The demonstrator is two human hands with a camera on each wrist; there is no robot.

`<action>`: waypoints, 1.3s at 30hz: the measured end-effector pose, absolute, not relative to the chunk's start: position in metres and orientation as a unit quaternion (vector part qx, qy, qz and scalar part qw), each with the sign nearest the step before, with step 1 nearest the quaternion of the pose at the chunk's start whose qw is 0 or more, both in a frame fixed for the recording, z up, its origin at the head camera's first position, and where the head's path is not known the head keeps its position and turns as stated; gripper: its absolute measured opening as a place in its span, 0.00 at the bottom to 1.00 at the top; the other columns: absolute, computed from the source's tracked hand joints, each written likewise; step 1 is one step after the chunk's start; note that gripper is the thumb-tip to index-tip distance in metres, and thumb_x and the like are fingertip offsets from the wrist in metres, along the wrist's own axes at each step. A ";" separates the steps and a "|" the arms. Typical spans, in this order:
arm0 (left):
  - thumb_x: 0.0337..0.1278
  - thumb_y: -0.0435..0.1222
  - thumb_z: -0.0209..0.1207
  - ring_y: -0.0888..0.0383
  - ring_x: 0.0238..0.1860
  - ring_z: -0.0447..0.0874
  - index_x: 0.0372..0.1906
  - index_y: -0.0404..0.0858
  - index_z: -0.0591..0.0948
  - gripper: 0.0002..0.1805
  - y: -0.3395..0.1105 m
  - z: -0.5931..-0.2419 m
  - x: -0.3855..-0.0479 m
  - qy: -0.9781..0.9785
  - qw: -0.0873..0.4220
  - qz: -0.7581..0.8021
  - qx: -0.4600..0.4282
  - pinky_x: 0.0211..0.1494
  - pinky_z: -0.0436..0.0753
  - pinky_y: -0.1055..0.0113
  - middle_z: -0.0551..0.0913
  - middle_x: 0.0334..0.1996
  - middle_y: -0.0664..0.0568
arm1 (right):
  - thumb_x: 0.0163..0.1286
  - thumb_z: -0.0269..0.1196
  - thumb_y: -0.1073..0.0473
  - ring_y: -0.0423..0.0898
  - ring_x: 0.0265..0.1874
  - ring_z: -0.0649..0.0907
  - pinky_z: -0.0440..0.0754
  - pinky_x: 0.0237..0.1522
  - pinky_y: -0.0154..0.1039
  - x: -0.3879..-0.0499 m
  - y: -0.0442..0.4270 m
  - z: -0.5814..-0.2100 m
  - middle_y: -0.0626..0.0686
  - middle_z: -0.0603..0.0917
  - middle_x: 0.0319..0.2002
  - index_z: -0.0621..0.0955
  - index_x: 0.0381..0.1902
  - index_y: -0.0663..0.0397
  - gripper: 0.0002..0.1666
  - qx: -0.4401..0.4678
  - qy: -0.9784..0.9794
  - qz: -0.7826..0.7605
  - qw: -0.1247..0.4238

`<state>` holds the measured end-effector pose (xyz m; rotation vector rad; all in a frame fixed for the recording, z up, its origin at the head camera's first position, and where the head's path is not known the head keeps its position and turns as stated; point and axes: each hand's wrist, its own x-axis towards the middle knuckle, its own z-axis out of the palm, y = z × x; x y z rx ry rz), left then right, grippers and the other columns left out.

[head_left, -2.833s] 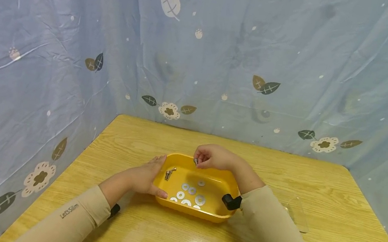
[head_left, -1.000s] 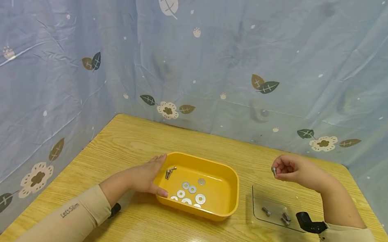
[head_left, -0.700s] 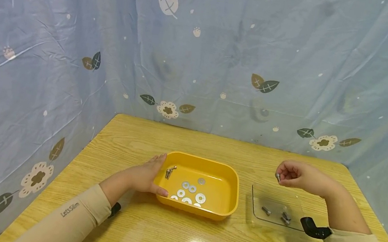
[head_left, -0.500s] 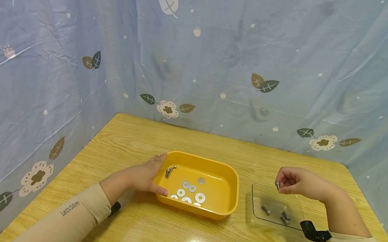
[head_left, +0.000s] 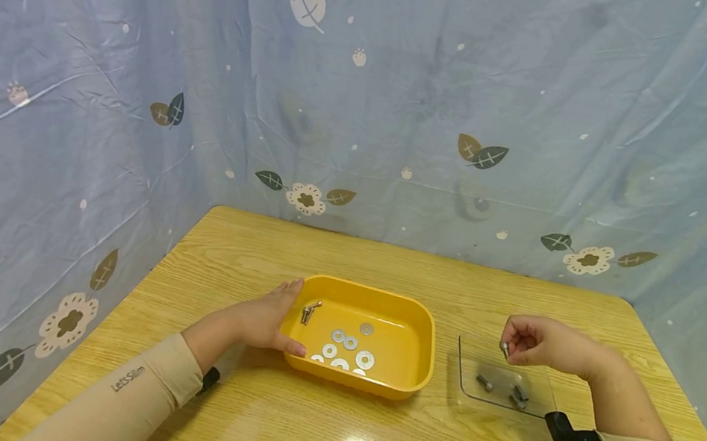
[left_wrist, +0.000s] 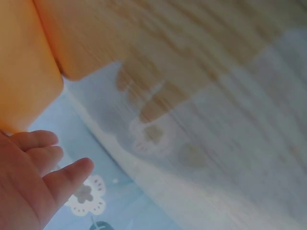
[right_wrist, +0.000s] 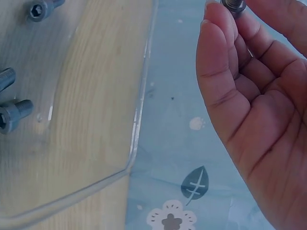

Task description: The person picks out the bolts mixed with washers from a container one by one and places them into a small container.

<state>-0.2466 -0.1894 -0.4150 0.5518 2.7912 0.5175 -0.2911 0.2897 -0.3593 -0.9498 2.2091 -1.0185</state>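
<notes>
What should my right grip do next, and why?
Perhaps lower the bolt into the clear tray and let go: your right grip pinches it near that tray, where other bolts lie.

1. Blue patterned cloth curtain [head_left: 403,107]: behind the far edge of the wooden table [head_left: 270,427] and along its left and right edges.
2. Yellow rectangular plastic tray [head_left: 399,351]: on the table, left of the clear rectangular plastic tray [head_left: 476,362], a gap between.
3. Small silver metal screws [head_left: 308,313]: in the yellow tray, near its left edge.
4. Round silver metal washers [head_left: 364,366]: right of the screws, mostly towards the near edge.
5. Grey metal socket-head bolts [head_left: 484,383]: in the clear tray, one left, two close together right.
6. Left hand [head_left: 261,322]: at the yellow tray's left edge.
7. Right hand [head_left: 546,344], pinching a silver metal bolt [head_left: 505,350]: over the clear tray's far edge.
</notes>
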 end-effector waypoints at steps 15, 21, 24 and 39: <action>0.35 0.67 0.61 0.46 0.71 0.35 0.71 0.36 0.34 0.69 -0.188 -0.414 -0.246 0.959 0.125 0.178 0.183 0.69 0.48 0.52 0.38 0.72 0.44 | 0.62 0.59 0.67 0.44 0.23 0.75 0.76 0.27 0.43 -0.294 0.287 -0.366 0.55 0.76 0.29 0.72 0.36 0.68 0.08 -0.363 0.791 -0.389 0.302; 0.35 0.67 0.60 0.47 0.71 0.35 0.71 0.36 0.34 0.68 -0.187 -0.413 -0.245 0.960 0.126 0.173 0.182 0.70 0.48 0.53 0.38 0.72 0.44 | 0.63 0.58 0.67 0.39 0.23 0.73 0.75 0.27 0.44 -0.294 0.287 -0.370 0.52 0.75 0.28 0.72 0.36 0.68 0.08 -0.356 0.791 -0.388 0.313; 0.35 0.66 0.60 0.46 0.71 0.36 0.71 0.36 0.34 0.68 -0.187 -0.413 -0.245 0.959 0.125 0.175 0.182 0.70 0.48 0.53 0.38 0.72 0.43 | 0.63 0.58 0.67 0.39 0.23 0.73 0.75 0.26 0.43 -0.294 0.287 -0.372 0.52 0.75 0.28 0.72 0.36 0.68 0.08 -0.358 0.790 -0.387 0.314; 0.34 0.67 0.61 0.46 0.71 0.36 0.71 0.36 0.35 0.68 -0.188 -0.415 -0.245 0.959 0.123 0.180 0.178 0.69 0.49 0.51 0.39 0.72 0.43 | 0.65 0.54 0.69 0.42 0.24 0.74 0.77 0.29 0.44 -0.293 0.290 -0.374 0.52 0.77 0.27 0.73 0.43 0.74 0.11 -0.336 0.782 -0.398 0.342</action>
